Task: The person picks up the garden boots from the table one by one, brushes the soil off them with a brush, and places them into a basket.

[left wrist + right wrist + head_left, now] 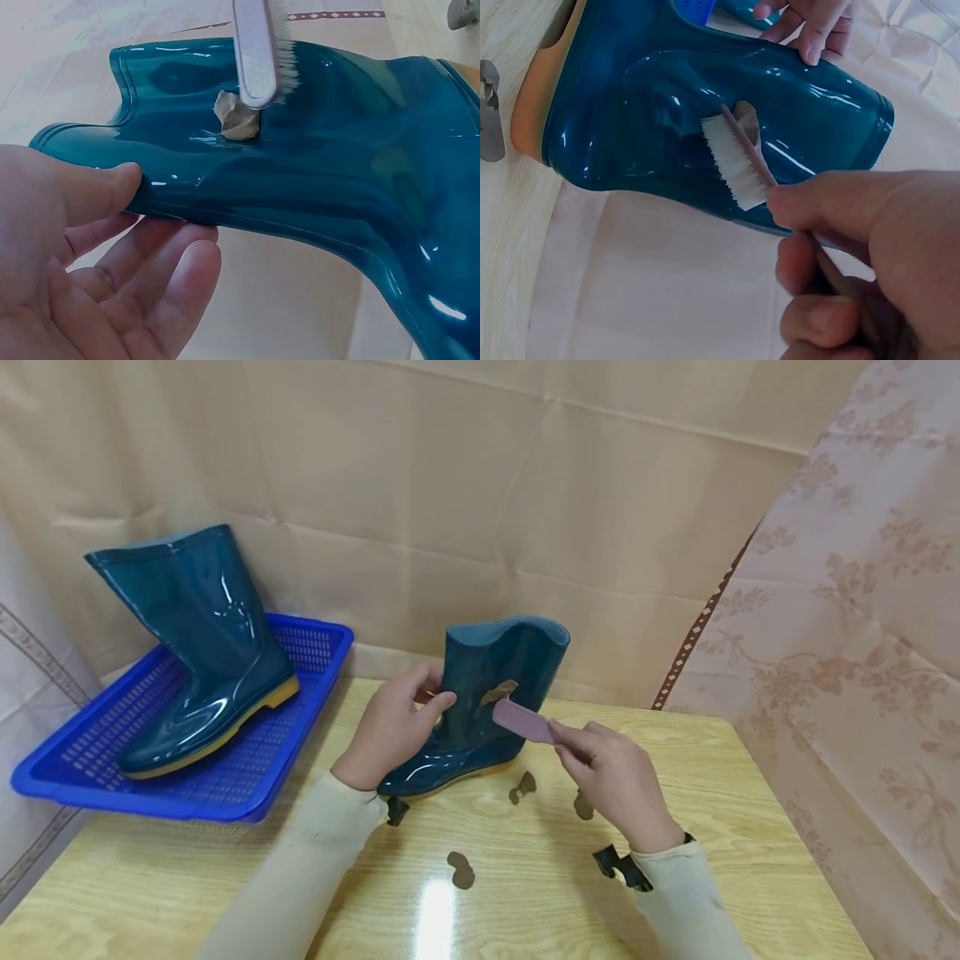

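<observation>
A glossy dark teal rubber boot with a yellow sole stands on the table. My left hand holds its shaft by the front edge, thumb on the near side and fingers behind. A brown, mud-like patch sticks to the side of the shaft. My right hand grips the handle of a pale purple scrub brush. In the right wrist view the brush's white bristles face the heel end, beside the patch. Whether the bristles touch the boot, I cannot tell.
A second teal boot leans in a blue plastic basket at the left. Several brown patches, one of them a two-lobed piece, lie on the wooden table. A beige curtain hangs behind.
</observation>
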`<state>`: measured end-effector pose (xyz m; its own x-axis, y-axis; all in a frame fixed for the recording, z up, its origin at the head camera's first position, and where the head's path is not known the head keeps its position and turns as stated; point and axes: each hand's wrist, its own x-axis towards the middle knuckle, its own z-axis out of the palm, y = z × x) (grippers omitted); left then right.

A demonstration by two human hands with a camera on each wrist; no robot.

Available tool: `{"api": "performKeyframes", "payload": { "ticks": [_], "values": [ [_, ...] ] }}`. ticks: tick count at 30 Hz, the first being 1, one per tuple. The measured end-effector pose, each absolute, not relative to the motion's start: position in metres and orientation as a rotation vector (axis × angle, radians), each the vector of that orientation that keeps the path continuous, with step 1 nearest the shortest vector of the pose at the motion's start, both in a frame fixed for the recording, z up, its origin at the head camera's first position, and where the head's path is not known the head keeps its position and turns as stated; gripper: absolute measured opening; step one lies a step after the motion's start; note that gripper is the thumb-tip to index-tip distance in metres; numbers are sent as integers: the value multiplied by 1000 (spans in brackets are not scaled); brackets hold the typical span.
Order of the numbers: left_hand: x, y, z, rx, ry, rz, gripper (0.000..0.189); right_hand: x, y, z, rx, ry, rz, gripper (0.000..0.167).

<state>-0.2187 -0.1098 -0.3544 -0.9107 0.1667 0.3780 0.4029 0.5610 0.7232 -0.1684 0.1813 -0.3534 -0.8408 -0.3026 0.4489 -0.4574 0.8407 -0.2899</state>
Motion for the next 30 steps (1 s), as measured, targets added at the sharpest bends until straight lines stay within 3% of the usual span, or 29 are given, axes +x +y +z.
{"api": "performKeyframes", "payload": {
  "ticks": [9,20,30],
  "values": [
    [-216,-111,-351,-515,-2541,-1240,15,-172,178,-357,894,-2370,473,39],
    [-217,-114,-350,-534,-2528,-1194,17,-174,179,-358,594,-2504,617,36],
    [-217,-114,-350,-454,-2548,-1267,25,-170,184,-351,555,-2603,659,36]
  ]
}}
